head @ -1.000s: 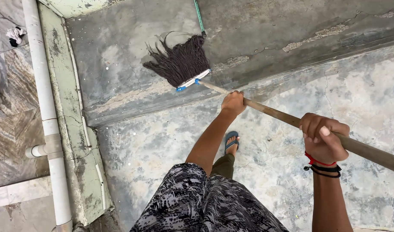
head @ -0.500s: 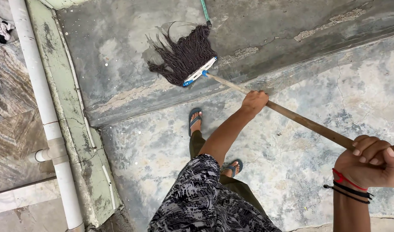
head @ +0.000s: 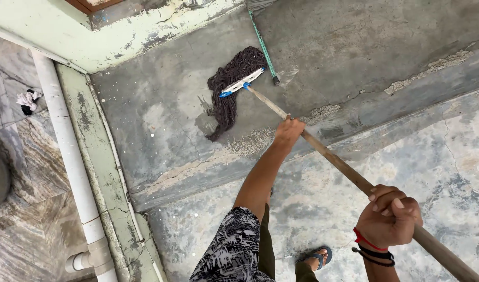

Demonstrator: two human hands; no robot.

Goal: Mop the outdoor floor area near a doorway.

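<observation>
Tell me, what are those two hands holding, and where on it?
Both grip the long wooden mop handle: left hand nearer the dark string mop head, right hand near the upper end.

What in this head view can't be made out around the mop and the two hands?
- Mop handle: its far end runs off the bottom right edge.
- Left hand: its fingers wrap under the handle, out of sight.
- Green stick: its top is cut off by the upper edge.
- Small rag by the white pipe: too small to identify.
- Right hand: its palm faces away.

White pipe [head: 67,156], crumpled rag [head: 27,99]
</observation>
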